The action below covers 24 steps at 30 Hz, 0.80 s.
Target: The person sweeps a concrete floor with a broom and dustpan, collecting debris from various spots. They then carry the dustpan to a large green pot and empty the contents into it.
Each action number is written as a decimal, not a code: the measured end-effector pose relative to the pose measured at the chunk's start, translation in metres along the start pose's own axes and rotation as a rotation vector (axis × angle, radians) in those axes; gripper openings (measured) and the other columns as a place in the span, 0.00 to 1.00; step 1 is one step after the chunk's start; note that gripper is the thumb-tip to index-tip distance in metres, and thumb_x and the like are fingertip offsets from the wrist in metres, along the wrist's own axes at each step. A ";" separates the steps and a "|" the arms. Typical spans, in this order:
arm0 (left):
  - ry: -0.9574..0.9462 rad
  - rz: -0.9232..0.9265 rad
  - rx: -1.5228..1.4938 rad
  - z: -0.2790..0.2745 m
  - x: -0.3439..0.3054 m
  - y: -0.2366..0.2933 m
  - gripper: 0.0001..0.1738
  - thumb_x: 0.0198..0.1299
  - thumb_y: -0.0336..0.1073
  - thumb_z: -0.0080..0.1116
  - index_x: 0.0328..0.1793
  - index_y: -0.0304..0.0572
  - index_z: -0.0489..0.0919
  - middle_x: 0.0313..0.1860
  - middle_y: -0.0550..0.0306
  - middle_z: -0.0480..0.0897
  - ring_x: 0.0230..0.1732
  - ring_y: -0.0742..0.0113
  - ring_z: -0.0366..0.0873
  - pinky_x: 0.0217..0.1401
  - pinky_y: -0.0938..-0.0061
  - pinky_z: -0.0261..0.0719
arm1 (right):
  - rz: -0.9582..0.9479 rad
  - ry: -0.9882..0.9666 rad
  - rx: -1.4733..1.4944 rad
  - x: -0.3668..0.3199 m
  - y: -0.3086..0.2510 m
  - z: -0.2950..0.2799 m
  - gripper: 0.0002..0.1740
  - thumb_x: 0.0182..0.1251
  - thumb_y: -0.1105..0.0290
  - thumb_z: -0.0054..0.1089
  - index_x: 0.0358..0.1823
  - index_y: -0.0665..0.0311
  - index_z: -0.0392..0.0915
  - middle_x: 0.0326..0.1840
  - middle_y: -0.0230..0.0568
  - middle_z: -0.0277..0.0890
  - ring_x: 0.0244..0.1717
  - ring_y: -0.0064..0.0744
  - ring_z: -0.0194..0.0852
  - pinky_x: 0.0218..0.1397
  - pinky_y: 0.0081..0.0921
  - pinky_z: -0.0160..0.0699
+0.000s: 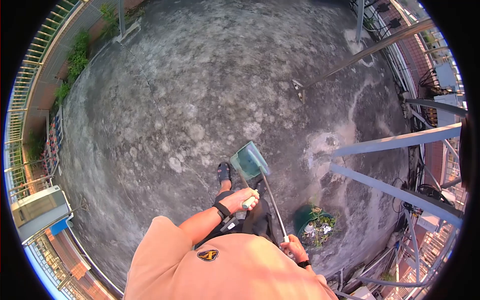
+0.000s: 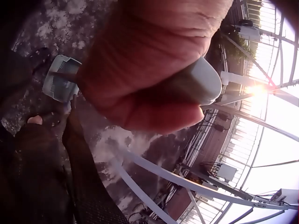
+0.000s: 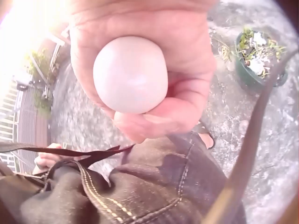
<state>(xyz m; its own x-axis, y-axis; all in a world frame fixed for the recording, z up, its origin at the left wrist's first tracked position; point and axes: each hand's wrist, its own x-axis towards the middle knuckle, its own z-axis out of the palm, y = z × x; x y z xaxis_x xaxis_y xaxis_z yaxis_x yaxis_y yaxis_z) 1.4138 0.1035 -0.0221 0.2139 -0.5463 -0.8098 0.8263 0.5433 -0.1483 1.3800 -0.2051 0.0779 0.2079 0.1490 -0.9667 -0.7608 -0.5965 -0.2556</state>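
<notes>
In the head view my left hand (image 1: 240, 201) grips the pale handle end of a long-handled green dustpan (image 1: 246, 159), low over the concrete in front of my feet. That handle's rounded end (image 2: 203, 84) sticks out of the curled left fingers in the left wrist view. My right hand (image 1: 295, 248) holds the white end of a long metal pole (image 1: 274, 202), which slants down to the dustpan's right edge; its lower end is largely hidden there. Seen from the right wrist, the pole's white knob (image 3: 131, 74) fills the palm, with fingers wrapped around it.
A green bucket (image 1: 303, 218) of weeds and white scraps stands on the right. Grey metal beams (image 1: 395, 141) come down to the stained concrete floor (image 1: 215, 75) beyond it. Cables and pipes run along the right wall; an outdoor unit (image 1: 42, 212) and railings line the left.
</notes>
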 end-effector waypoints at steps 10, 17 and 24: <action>0.076 0.066 -0.127 0.032 -0.028 0.006 0.05 0.55 0.30 0.49 0.33 0.36 0.68 0.17 0.65 0.67 0.11 0.81 0.60 0.09 0.87 0.59 | -0.187 0.256 -0.028 0.083 -0.044 -0.189 0.09 0.45 0.76 0.53 0.29 0.65 0.64 0.17 0.32 0.64 0.12 0.22 0.62 0.14 0.21 0.61; 0.081 0.087 -0.275 0.082 -0.006 0.010 0.09 0.56 0.31 0.47 0.41 0.33 0.68 0.17 0.66 0.64 0.10 0.81 0.59 0.08 0.87 0.57 | -0.336 0.487 -0.367 0.209 -0.145 -0.345 0.11 0.46 0.73 0.48 0.30 0.73 0.64 0.24 0.52 0.72 0.22 0.41 0.75 0.26 0.33 0.72; 0.117 0.164 -0.274 0.112 0.023 0.030 0.10 0.56 0.31 0.47 0.40 0.30 0.68 0.17 0.65 0.66 0.10 0.80 0.60 0.08 0.86 0.57 | -0.116 0.368 -0.438 0.262 -0.150 -0.306 0.13 0.57 0.69 0.45 0.40 0.72 0.63 0.31 0.54 0.74 0.35 0.46 0.77 0.35 0.43 0.74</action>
<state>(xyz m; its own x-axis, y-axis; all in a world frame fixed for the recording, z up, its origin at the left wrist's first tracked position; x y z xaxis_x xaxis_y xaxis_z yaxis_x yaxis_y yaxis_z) 1.5022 0.0362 0.0181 0.2574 -0.3693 -0.8930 0.6118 0.7776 -0.1452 1.7367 -0.3181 -0.1338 0.5342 -0.0049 -0.8454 -0.4119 -0.8748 -0.2552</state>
